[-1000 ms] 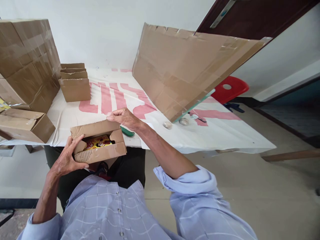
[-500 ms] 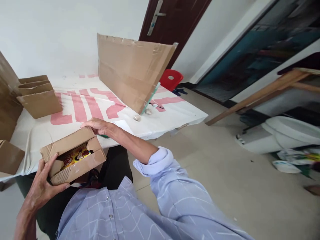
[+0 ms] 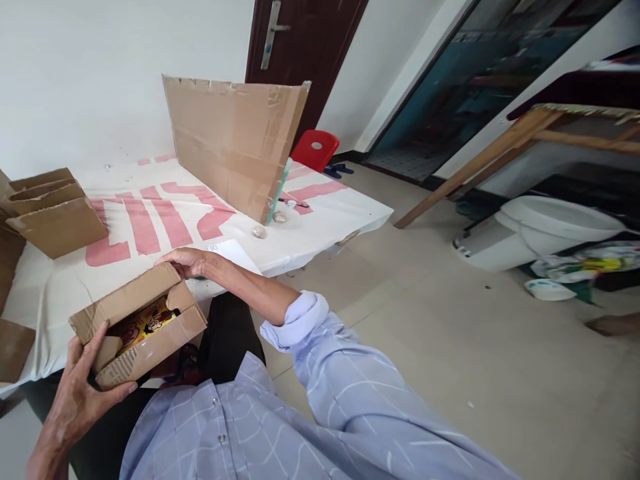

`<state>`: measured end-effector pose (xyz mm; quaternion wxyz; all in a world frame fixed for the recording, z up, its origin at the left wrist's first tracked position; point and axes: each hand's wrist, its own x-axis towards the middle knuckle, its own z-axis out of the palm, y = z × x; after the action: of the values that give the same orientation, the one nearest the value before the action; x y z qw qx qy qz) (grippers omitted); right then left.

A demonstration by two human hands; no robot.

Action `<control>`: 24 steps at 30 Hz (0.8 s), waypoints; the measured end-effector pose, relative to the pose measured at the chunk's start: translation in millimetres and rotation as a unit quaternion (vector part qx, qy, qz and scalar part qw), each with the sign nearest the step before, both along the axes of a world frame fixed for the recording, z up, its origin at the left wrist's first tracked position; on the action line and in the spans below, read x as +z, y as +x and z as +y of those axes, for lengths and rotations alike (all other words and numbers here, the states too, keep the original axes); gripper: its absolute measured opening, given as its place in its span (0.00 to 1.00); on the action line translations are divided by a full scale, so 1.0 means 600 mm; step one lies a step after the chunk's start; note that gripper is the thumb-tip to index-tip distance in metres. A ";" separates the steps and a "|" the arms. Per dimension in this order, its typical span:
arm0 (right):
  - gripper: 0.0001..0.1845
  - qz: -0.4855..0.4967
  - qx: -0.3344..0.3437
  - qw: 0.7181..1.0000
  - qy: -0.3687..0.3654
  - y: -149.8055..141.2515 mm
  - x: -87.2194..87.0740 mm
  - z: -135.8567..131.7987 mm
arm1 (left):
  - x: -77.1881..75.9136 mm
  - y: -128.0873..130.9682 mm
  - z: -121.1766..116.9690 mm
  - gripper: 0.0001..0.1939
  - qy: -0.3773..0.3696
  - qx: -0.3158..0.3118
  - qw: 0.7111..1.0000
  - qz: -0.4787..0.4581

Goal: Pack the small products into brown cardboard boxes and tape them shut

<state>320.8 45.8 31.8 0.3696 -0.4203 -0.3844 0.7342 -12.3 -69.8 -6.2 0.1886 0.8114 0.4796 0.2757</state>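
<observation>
A small cardboard box (image 3: 150, 343) sits in front of my chest, its flaps partly open, with a yellow printed packet (image 3: 143, 323) showing inside. My left hand (image 3: 83, 390) grips the box's near left end, thumb on the end flap. My right hand (image 3: 186, 261) rests on the box's far flap at its right corner, fingers curled over the edge. The box is held just below the near edge of the table (image 3: 310, 227), which is covered with a white sheet bearing red letters.
A large cardboard sheet (image 3: 230, 140) stands upright on the table. Small folded boxes (image 3: 53, 213) lie at the left. A white paper (image 3: 235, 255) lies by my right wrist. A red stool (image 3: 315, 148), a dark door (image 3: 300, 40) and a white tub (image 3: 545, 230) are beyond.
The camera has swung to the right, so the table and box sit further left in view and the floor and tub have appeared. Both hands keep their hold on the box.
</observation>
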 end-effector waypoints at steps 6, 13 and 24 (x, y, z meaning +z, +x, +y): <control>0.09 -0.041 -0.091 0.994 0.046 0.021 -0.036 0.009 | -0.008 -0.009 0.008 0.52 0.024 -0.004 0.999 0.029; 0.14 -0.364 -0.360 0.832 0.213 0.183 -0.092 -0.008 | -0.001 -0.011 0.027 0.52 0.056 -0.015 0.998 0.018; 0.11 -0.626 -0.357 0.662 0.205 0.465 -0.169 -0.035 | 0.011 -0.014 0.049 0.53 0.020 0.025 0.999 0.029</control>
<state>600.0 24.9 -69.8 0.3529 -0.7992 -0.4864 0.0123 -20.5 -40.3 0.5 0.1514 0.8102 0.4997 0.2664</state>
